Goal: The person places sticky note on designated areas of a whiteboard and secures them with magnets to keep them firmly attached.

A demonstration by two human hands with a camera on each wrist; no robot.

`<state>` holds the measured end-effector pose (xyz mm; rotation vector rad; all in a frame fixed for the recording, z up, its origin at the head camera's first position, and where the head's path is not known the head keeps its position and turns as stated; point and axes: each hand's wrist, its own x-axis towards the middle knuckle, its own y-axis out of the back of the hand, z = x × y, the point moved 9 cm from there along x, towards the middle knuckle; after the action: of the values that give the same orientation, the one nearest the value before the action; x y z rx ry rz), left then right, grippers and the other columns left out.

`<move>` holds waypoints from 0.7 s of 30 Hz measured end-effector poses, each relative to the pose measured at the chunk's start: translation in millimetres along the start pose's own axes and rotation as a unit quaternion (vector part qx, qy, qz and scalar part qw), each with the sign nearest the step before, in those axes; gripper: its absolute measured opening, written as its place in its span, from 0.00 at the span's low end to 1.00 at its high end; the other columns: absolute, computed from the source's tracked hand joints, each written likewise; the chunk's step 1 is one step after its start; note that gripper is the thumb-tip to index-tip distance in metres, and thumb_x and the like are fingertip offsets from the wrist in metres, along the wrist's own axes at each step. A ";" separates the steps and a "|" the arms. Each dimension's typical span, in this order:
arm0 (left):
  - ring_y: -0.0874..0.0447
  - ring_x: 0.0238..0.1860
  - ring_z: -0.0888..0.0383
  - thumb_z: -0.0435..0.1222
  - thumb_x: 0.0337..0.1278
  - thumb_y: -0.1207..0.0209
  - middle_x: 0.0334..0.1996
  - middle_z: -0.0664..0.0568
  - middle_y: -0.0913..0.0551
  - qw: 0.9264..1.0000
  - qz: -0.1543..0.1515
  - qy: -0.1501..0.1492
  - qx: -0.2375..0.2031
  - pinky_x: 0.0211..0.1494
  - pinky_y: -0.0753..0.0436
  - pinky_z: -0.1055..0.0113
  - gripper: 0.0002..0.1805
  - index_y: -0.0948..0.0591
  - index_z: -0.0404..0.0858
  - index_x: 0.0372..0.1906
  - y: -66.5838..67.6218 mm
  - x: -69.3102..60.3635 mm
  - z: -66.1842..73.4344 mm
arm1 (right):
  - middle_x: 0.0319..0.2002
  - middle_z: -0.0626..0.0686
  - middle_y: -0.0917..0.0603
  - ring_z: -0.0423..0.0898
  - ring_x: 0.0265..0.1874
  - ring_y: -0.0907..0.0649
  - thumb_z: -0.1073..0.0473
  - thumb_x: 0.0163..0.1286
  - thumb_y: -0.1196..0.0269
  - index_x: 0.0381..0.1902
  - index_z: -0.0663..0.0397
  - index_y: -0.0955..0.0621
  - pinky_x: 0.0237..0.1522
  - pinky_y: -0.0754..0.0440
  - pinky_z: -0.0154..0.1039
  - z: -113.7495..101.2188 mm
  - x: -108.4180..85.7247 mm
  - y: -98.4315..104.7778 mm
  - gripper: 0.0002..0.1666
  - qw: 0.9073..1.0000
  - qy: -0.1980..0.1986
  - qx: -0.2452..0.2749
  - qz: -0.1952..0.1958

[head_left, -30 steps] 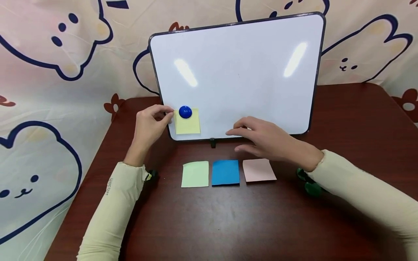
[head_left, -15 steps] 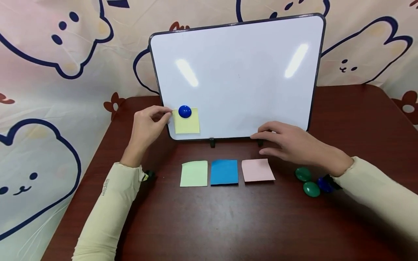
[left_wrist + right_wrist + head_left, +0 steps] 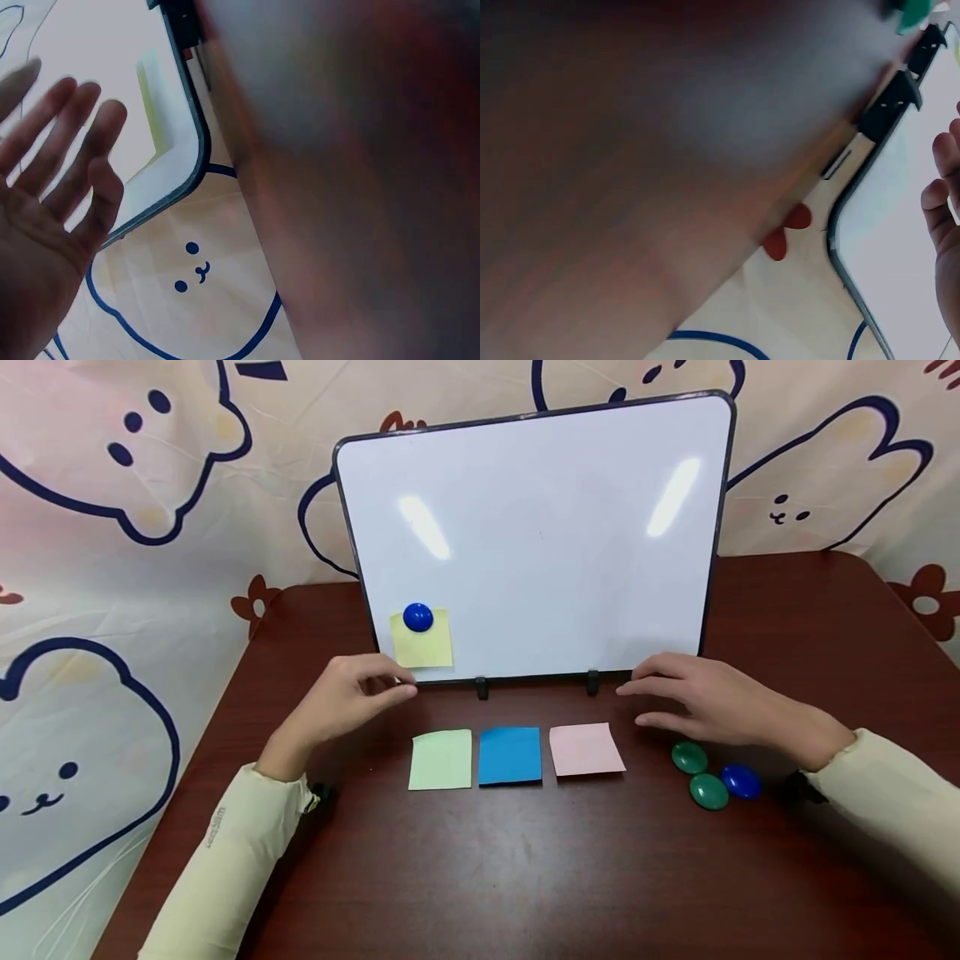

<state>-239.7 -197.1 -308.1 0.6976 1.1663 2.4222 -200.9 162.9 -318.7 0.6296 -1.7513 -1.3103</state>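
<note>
In the head view a whiteboard (image 3: 540, 543) stands at the back of the table. A blue round magnet (image 3: 417, 617) sits over the top of a yellow sticky note (image 3: 423, 647) at its lower left. My left hand (image 3: 341, 702) hovers by the board's lower-left corner, fingers relaxed and holding nothing; the left wrist view shows its fingers (image 3: 105, 127) spread. Past the board's lower right, my right hand (image 3: 712, 702) hangs with loose fingers and no object in it. Green (image 3: 440, 760), blue (image 3: 510, 755) and pink sticky notes (image 3: 587, 749) lie in a row before the board.
Two green magnets (image 3: 699, 775) and a blue magnet (image 3: 741, 782) lie grouped on the dark table (image 3: 487, 877) below my right hand. Black clips (image 3: 482, 688) support the board's bottom edge. A patterned cloth (image 3: 187, 568) hangs behind.
My left hand has left the yellow note's edge and dropped lower. My right hand has drawn away to the right, uncovering the loose magnets. The note and its magnet stay on the board.
</note>
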 end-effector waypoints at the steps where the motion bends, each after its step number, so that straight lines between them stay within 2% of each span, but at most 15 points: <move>1: 0.23 0.34 0.65 0.40 0.59 0.32 0.34 0.61 0.14 1.000 -0.014 -0.004 -0.002 0.35 0.21 0.70 0.07 0.12 0.46 0.42 -3.6 -1.1 1.3 | 0.50 0.44 0.18 0.37 0.47 0.20 0.52 0.54 0.24 0.56 0.44 0.17 0.44 0.15 0.40 1.3 -2.5 -0.9 0.29 1.000 0.000 -0.002 -0.002; 7: 0.21 0.36 0.63 0.43 0.57 0.30 0.39 0.60 0.13 0.996 -0.081 -0.024 -0.002 0.38 0.18 0.65 0.11 0.13 0.47 0.45 -19.0 -5.7 7.8 | 0.53 0.43 0.18 0.38 0.52 0.21 0.48 0.55 0.24 0.56 0.40 0.17 0.48 0.16 0.42 6.4 -14.6 -7.6 0.29 1.000 -0.007 -0.007 -0.021; 13: 0.18 0.40 0.64 0.42 0.56 0.30 0.40 0.60 0.12 0.993 -0.109 -0.036 0.000 0.44 0.16 0.65 0.12 0.12 0.46 0.45 -25.7 -10.1 10.5 | 0.54 0.39 0.19 0.37 0.53 0.22 0.46 0.58 0.26 0.56 0.32 0.18 0.50 0.17 0.43 12.6 -29.6 -16.0 0.27 0.996 -0.054 0.026 -0.065; 16: 0.16 0.40 0.65 0.39 0.55 0.29 0.40 0.59 0.12 0.991 -0.122 -0.047 -0.005 0.46 0.15 0.64 0.12 0.12 0.46 0.45 -28.9 -13.5 13.5 | 0.54 0.36 0.21 0.35 0.54 0.24 0.46 0.59 0.26 0.56 0.29 0.19 0.53 0.21 0.35 17.4 -38.4 -16.1 0.26 0.993 -0.074 0.051 -0.074; 19: 0.16 0.42 0.65 0.38 0.55 0.29 0.41 0.60 0.12 0.990 -0.137 -0.043 -0.005 0.47 0.15 0.63 0.12 0.12 0.47 0.46 -32.5 -16.3 13.9 | 0.54 0.33 0.21 0.33 0.54 0.25 0.46 0.58 0.26 0.55 0.28 0.18 0.54 0.24 0.28 21.7 -46.9 -16.3 0.26 0.990 -0.087 0.081 -0.082; 21: 0.15 0.42 0.64 0.38 0.54 0.29 0.41 0.60 0.12 0.989 -0.143 -0.037 -0.001 0.48 0.14 0.62 0.13 0.12 0.47 0.46 -33.8 -17.3 13.7 | 0.53 0.32 0.22 0.31 0.54 0.26 0.44 0.59 0.26 0.55 0.27 0.18 0.53 0.25 0.27 24.0 -51.9 -17.3 0.25 0.986 -0.095 0.101 -0.091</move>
<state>-214.2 -177.4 -332.5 0.5708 1.1470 2.1424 -195.6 210.7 -354.2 0.8174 -2.0398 -1.3639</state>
